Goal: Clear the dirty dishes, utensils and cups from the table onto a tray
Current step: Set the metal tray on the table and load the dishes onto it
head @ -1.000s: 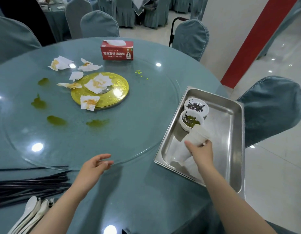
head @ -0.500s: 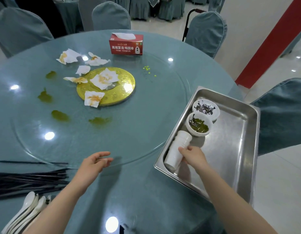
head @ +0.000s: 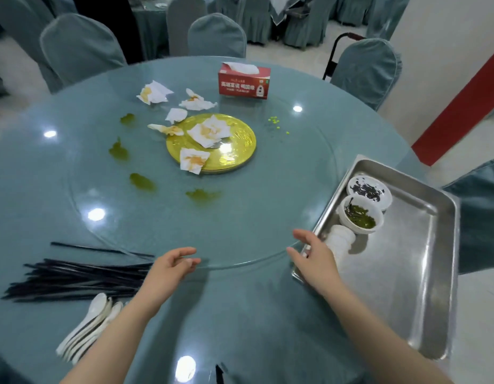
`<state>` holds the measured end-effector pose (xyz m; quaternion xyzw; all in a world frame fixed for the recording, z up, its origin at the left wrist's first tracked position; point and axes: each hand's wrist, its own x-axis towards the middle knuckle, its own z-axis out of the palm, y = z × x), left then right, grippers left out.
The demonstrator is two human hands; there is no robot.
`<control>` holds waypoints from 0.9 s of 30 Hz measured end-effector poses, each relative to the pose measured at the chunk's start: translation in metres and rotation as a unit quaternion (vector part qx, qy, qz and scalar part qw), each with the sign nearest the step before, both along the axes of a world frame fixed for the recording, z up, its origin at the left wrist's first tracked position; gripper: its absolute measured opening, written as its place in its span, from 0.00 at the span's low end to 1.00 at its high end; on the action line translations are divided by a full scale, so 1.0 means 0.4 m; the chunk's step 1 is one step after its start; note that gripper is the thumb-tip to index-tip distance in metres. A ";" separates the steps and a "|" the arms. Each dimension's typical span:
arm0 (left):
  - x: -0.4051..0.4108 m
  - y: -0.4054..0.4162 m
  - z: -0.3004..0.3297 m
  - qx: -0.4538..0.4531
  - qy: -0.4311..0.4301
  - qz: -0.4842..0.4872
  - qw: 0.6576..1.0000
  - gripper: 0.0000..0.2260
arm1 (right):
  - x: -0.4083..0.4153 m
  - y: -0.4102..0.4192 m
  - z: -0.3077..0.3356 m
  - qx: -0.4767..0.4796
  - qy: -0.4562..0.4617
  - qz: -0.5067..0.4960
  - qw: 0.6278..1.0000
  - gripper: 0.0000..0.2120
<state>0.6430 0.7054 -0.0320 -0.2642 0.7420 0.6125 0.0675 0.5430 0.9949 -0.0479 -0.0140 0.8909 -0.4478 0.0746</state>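
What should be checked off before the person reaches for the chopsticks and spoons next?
1. Right hand free: ok, fingers relaxed over the near-left rim of the rectangular steel tray, holding nothing.
2. Left hand free: ok, open above the table, no grip on anything.
3. Stack of white plastic cups settled: ok, lying on its side in the tray beside the white bowl of green residue.
4. Tray space: ok, the near half is bare metal.
5. Black chopsticks reachable: ok, bundled left of the left hand.
6. White ceramic spoons count: cannot tell, they overlap.
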 end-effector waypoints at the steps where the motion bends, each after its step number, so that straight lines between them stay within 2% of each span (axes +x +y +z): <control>1: 0.013 -0.022 -0.001 -0.012 0.000 0.006 1.000 0.11 | 0.004 -0.017 0.000 0.014 0.011 0.016 1.000 0.19; 5: 0.119 -0.165 -0.020 -0.046 0.010 0.087 0.995 0.14 | 0.023 -0.152 -0.012 0.045 0.029 0.070 0.996 0.20; 8: 0.198 -0.255 -0.060 -0.135 -0.015 0.121 0.983 0.16 | 0.038 -0.244 -0.026 0.058 0.027 0.107 0.992 0.19; 12: 0.270 -0.323 -0.131 -0.246 -0.087 0.081 0.962 0.21 | 0.057 -0.339 -0.046 0.088 0.028 0.157 0.983 0.19; 17: 0.308 -0.353 -0.214 -0.301 -0.154 0.047 0.940 0.22 | 0.073 -0.421 -0.068 0.115 0.028 0.206 0.971 0.18; 27: 0.341 -0.312 -0.248 -0.398 -0.134 -0.084 0.903 0.34 | 0.059 -0.464 -0.079 0.152 0.023 0.251 0.956 0.18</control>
